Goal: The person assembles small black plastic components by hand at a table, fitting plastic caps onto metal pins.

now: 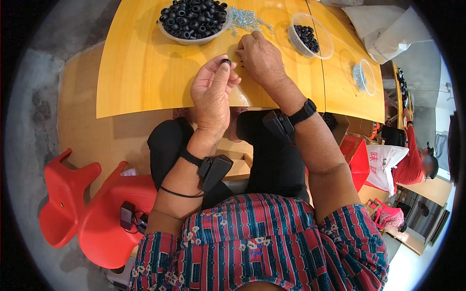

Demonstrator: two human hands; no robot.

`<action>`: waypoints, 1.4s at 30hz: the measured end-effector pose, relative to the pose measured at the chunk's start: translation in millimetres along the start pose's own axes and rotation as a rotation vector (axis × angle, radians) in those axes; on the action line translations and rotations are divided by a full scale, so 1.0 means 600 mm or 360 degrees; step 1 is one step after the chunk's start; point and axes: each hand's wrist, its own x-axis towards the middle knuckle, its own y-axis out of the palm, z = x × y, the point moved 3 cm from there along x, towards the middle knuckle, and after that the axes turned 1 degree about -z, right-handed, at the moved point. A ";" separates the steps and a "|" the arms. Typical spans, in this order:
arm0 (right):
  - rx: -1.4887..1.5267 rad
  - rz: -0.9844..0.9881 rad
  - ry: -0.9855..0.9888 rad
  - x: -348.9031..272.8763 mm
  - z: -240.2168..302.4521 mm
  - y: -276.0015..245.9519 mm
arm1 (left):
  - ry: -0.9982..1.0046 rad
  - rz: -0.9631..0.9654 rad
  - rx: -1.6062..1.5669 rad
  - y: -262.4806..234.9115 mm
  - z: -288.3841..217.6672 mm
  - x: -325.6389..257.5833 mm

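A white plastic bag (383,31) is lying at the far right end of the table (141,72). Below that end, a white bag with red print (384,165) is leaning beside a red carton (350,143).

Table (145,72): yellow wood-look top, smooth, satin sheen. Small ring (226,62) pinched in the left hand (211,92): black, matt, rubber-like. Large bowl (194,40): clear glossy plastic, heaped with matching matt black rings. Small tub (326,36): clear plastic, same rings. Loose screws (247,20) beside the right hand (259,56): bright, shiny metal. Round dish (364,77): clear plastic, metal parts inside. Stools (92,213): glossy red moulded plastic. Wrist straps: matt black. Floor (39,97): rough grey concrete.
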 end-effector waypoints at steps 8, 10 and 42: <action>0.1811 0.0097 0.0333 -0.030 0.002 -0.046 | -0.0038 0.0063 -0.0027 -0.003 -0.002 0.004; 0.2002 0.0115 0.0333 -0.043 0.007 -0.051 | -0.0040 0.0051 -0.0032 -0.002 -0.003 0.003; 0.2784 0.0112 0.0967 -0.081 0.024 -0.058 | -0.0462 0.0143 -0.0544 -0.010 -0.004 0.011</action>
